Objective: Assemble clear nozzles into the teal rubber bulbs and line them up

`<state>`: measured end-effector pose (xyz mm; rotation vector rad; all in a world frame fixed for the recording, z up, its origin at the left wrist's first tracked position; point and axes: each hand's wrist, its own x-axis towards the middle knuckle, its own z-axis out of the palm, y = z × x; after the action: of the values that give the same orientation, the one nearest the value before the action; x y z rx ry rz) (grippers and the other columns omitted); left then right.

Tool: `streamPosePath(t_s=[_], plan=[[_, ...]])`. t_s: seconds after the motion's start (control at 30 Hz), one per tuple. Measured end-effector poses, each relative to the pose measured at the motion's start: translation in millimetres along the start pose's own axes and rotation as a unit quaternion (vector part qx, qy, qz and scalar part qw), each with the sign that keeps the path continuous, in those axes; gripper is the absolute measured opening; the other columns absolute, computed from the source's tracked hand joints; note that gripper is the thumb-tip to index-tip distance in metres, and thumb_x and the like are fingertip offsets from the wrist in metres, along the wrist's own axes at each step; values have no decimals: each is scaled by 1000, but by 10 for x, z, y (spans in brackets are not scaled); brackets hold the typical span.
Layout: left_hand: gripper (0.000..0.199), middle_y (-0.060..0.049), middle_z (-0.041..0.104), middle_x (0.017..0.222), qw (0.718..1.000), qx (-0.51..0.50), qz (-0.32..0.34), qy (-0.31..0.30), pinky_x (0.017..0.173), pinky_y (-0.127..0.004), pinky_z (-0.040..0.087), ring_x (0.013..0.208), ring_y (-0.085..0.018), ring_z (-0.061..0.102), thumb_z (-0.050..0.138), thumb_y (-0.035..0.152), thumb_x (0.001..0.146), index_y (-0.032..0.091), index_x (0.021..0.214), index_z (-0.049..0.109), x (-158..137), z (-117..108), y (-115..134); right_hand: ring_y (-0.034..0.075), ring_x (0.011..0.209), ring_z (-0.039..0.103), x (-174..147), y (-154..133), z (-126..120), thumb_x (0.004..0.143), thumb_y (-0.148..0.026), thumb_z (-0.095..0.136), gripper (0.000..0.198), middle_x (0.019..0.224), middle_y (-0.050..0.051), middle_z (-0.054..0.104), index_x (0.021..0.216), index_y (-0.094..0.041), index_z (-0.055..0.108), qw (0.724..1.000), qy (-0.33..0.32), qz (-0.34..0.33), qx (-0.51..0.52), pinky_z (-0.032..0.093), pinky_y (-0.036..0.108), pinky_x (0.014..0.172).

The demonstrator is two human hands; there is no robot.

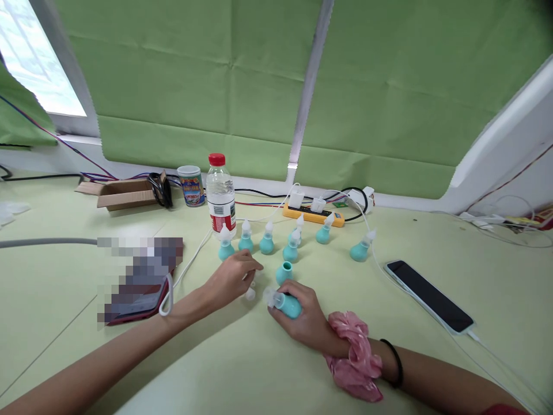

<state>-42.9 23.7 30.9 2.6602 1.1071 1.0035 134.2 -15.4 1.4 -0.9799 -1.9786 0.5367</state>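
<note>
My right hand (305,317) is closed around a teal squeeze bulb (290,306), tilted on its side with a clear plastic piece (271,297) at its mouth, pointing left. Close behind it stands another teal bulb (284,272), its mouth bare. My left hand (233,278) is low over the table with its fingers bent together; whatever they may grip is hidden. Small clear plastic pieces (250,293) lie beside its fingertips. Beyond both hands several teal bulbs with clear pointed nozzles, such as this nozzled bulb (266,243), stand in a loose row.
A water bottle (221,199) with a red cap and a printed can (191,187) stand at the back left, near an open cardboard box (129,195). An orange power strip (313,215) lies behind the bulbs. Phones lie either side, the right phone (430,295) with a white cable.
</note>
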Motion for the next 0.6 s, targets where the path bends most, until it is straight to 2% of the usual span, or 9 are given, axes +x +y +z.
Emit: streamPosePath(t_s=[0.1, 0.17, 0.23, 0.3, 0.37, 0.5, 0.6], plan=[[22, -4, 59, 61, 999, 5, -10, 46, 50, -22, 40, 57, -12, 49, 39, 12, 75, 11, 81, 60, 26, -63, 229, 11, 54, 45, -8, 7, 14, 67, -23, 55, 9, 59, -2, 50, 66, -17, 49, 999, -15, 29, -4, 37, 23, 54], [21, -5, 57, 59, 999, 42, 22, 4, 50, -24, 39, 59, -15, 48, 41, 22, 77, 12, 73, 59, 19, -41, 387, 9, 51, 42, -24, -8, 18, 66, -21, 55, 9, 54, -3, 47, 62, -16, 48, 998, -45, 40, 19, 36, 22, 50], [34, -5, 53, 50, 993, 97, 55, -32, 44, -24, 34, 54, -16, 46, 38, 32, 80, 14, 56, 54, 0, 27, 494, 7, 48, 37, -42, -39, 17, 65, -18, 53, 11, 51, -4, 42, 58, -16, 45, 994, -75, 49, 61, 32, 19, 45], [41, -5, 49, 45, 989, 121, 71, -54, 42, -24, 29, 47, -14, 43, 31, 28, 83, 14, 48, 49, -19, 101, 533, 6, 48, 34, -52, -79, 5, 65, -16, 51, 13, 50, -5, 39, 56, -15, 43, 986, -103, 68, 111, 29, 17, 41], [44, -4, 47, 42, 989, 102, 74, -78, 42, -24, 28, 42, -11, 40, 26, 20, 84, 14, 45, 47, -29, 142, 526, 6, 48, 34, -47, -122, -23, 68, -17, 51, 11, 52, -5, 40, 59, -15, 45, 975, -139, 80, 154, 30, 16, 41], [45, -3, 45, 43, 993, 43, 74, -84, 45, -24, 29, 41, -10, 39, 24, 16, 83, 14, 44, 44, -26, 113, 498, 7, 51, 39, -13, -184, -103, 70, -21, 54, 10, 56, -4, 45, 64, -15, 50, 971, -172, 33, 163, 35, 18, 47], [43, -2, 43, 42, 994, 15, 68, -79, 45, -24, 29, 41, -10, 38, 22, 16, 83, 15, 43, 40, -26, 75, 524, 6, 50, 40, -6, -199, -143, 70, -20, 55, 10, 55, -5, 45, 62, -14, 51, 970, -184, 25, 159, 34, 17, 45]])
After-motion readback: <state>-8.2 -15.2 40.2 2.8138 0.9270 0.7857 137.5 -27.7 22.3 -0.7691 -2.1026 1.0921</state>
